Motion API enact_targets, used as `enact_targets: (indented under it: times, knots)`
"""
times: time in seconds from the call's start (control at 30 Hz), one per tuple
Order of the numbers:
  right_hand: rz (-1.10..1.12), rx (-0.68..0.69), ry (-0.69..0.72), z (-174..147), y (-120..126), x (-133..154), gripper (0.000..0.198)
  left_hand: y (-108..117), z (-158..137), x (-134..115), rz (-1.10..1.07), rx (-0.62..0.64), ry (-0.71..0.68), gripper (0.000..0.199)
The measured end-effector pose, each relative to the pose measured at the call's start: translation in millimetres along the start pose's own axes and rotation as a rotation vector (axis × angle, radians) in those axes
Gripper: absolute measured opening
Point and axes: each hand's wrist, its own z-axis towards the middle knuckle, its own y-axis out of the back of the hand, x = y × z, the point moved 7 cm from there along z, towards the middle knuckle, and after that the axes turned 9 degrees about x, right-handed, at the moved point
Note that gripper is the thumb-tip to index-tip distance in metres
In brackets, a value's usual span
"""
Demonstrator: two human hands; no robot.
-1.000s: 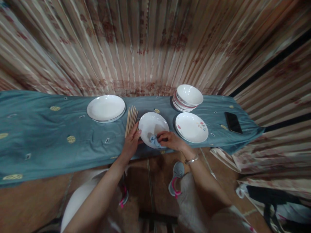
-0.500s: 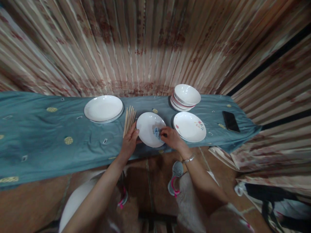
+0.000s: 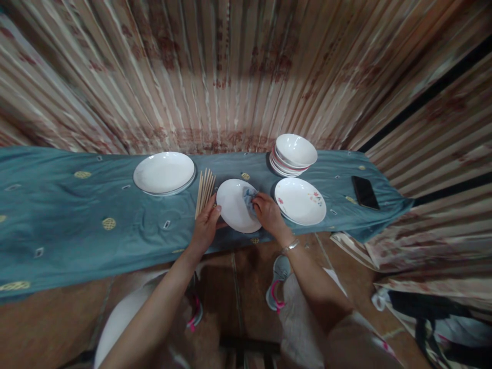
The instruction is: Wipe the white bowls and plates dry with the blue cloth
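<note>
A white plate (image 3: 232, 207) is held over the table's near part, its left rim gripped by my left hand (image 3: 206, 220) with the thumb on top. My right hand (image 3: 268, 212) pinches a bluish cloth (image 3: 249, 197) against the right side of the plate's face. Just left of the plate lie several wooden chopsticks (image 3: 205, 192), close to my left fingers. To the right of my right hand rests a flower-patterned plate (image 3: 299, 201), apparently with another under it. My left fingers beneath the plate are hidden.
Large white plates (image 3: 164, 172) are stacked at the back left. Several bowls (image 3: 295, 150) stand stacked at the back right. A black phone (image 3: 365, 192) lies near the right end of the teal tablecloth (image 3: 77, 220). Pleated curtains (image 3: 238, 77) hang behind.
My right hand and the cloth have moved slightly up and across the plate's right side. My left hand keeps its hold on the rim, almost unmoved.
</note>
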Motion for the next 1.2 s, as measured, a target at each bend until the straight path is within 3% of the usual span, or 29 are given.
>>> enact_targets:
  times: [0.43, 0.77, 1.2]
  knots:
    - [0.078, -0.091, -0.008, 26, -10, -1, 0.035, -2, -3, -3, 0.006, 0.014, 0.004, 0.057]
    - [0.217, -0.034, 0.046, 43, -20, 19, 0.046, -1, -3, 1, -0.012, 0.016, 0.021, 0.060]
    - [0.524, 0.160, 0.174, 40, -35, 51, 0.044, -1, -5, 2, -0.042, 0.015, 0.034, 0.060]
